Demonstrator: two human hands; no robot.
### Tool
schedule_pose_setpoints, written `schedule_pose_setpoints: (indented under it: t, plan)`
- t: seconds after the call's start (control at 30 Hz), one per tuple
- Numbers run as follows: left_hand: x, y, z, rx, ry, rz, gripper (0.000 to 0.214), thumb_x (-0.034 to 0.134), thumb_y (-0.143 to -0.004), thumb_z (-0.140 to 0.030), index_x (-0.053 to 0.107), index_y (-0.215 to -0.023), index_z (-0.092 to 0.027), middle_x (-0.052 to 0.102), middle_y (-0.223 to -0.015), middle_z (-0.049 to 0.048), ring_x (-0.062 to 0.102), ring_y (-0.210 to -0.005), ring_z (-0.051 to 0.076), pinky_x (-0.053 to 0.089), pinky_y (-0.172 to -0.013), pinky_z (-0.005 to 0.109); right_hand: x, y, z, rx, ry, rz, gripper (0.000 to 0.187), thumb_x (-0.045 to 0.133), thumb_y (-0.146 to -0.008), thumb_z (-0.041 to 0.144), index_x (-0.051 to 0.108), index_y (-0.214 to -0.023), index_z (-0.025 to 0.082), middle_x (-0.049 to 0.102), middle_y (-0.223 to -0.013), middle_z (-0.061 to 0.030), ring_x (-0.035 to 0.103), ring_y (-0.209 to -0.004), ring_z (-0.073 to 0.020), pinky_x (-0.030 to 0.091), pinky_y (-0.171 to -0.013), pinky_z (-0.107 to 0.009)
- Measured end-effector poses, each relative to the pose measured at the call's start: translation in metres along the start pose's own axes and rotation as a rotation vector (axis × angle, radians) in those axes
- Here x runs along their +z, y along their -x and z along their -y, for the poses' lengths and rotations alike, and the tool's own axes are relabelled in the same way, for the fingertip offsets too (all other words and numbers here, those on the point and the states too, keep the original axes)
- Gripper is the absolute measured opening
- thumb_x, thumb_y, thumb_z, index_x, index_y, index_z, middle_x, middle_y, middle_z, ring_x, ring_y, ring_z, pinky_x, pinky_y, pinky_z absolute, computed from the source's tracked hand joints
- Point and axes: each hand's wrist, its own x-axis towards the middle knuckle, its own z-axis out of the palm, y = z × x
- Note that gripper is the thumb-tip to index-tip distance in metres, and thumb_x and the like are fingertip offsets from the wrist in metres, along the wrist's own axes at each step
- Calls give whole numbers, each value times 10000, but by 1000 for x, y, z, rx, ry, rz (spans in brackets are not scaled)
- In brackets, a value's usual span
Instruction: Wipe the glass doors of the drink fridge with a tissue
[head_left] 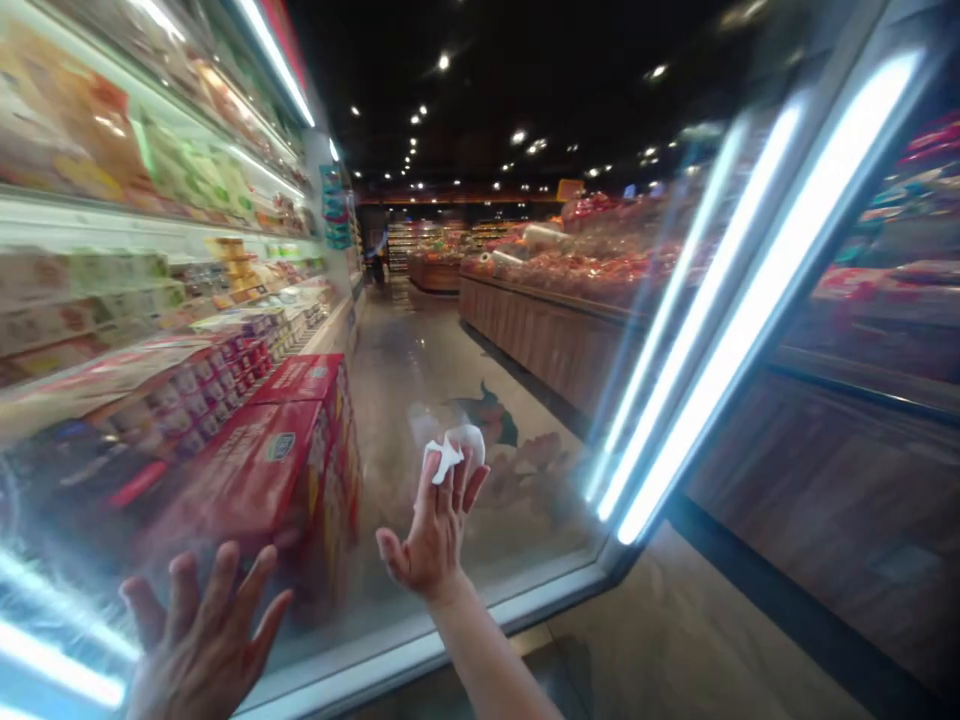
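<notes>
A tilted glass door pane (390,610) with a light metal frame stands in front of me. My right hand (435,530) reaches up to the middle of the glass, its thumb spread to the left. A crumpled white tissue (448,455) sits at its fingertips, against the pane and partly around the fingers. At the lower left, my left hand (206,635) is open with fingers spread and nothing in it. It is up against or very near the glass; I cannot tell which.
Red cartons (292,440) are stacked beyond the glass, beside lit shelves (292,235) of packaged goods on the left. Bright light strips (772,300) line the door's right edge. A wood-sided display (540,320) heaped with packets borders the aisle floor (405,350).
</notes>
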Motion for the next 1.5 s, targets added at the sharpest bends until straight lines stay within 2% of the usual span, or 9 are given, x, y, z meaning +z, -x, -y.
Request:
schedule_pose_setpoints:
  t: [0.23,0.4,0.5,0.63,0.8,1.0,1.23,1.4,1.5]
  plan:
    - [15,14,20,-43,-149,-111,954,714,-855,-208,165,-1612,-396,-84,-1741,7,-136,-1582,383,-53,-1228,752,20,66,43,-111,25,4,827,457,-935,253,84,-1632,8,287,-1654,-273,38,-1608,-376,252,-1215,-709]
    - [22,13,22,-175,-57,-186,995,709,-852,-187,110,-1613,-412,-130,-1734,-17,-270,-1529,379,-115,-1199,769,20,17,80,-85,-2,3,735,492,-951,333,283,-1587,30,291,-1660,-253,20,-1602,-410,146,-1238,-720]
    - [23,14,27,-262,-31,-208,981,703,-854,-175,126,-1614,-400,-109,-1737,29,-243,-1530,396,-119,-1194,773,22,25,87,-183,18,11,660,552,-927,319,407,-1518,63,311,-1664,-216,29,-1611,-360,94,-1283,-641]
    - [19,16,34,-277,-66,-226,965,697,-863,-170,135,-1620,-376,-98,-1737,39,-191,-1541,414,-74,-1215,765,23,39,94,-276,31,50,702,556,-903,251,362,-1544,43,343,-1647,-226,60,-1613,-337,51,-1295,-616]
    - [11,14,39,-273,-117,-218,952,652,-893,-152,81,-1626,-361,-139,-1727,28,-132,-1547,425,36,-1242,744,23,-13,121,-236,-26,68,769,506,-949,404,278,-1612,88,371,-1637,-210,32,-1607,-392,112,-1243,-737]
    - [1,14,50,-290,-85,-217,956,632,-889,-101,78,-1627,-349,-171,-1709,57,-71,-1562,412,106,-1260,720,28,32,120,-404,-7,59,623,494,-913,182,423,-1529,126,327,-1681,-104,58,-1618,-263,-3,-1318,-523]
    - [-13,9,54,-277,-51,-201,910,591,-904,-95,105,-1625,-364,-83,-1735,52,-104,-1571,380,101,-1267,711,15,-55,151,-411,-7,39,469,482,-981,307,583,-1395,112,482,-1590,-112,27,-1621,-261,-19,-1307,-570]
    - [-25,11,62,-281,-18,-163,907,576,-891,-83,127,-1624,-370,-17,-1741,36,11,-1595,360,90,-1300,643,12,-30,120,-820,-42,159,270,517,-1010,331,751,-1118,251,629,-1458,49,100,-1611,-145,-15,-1341,-397]
    - [-28,12,66,-243,-13,-179,884,568,-894,-79,157,-1622,-369,36,-1746,26,15,-1603,329,61,-1313,607,2,-70,116,-973,-35,194,341,521,-1025,433,721,-1214,232,568,-1524,48,105,-1610,-142,-17,-1343,-389]
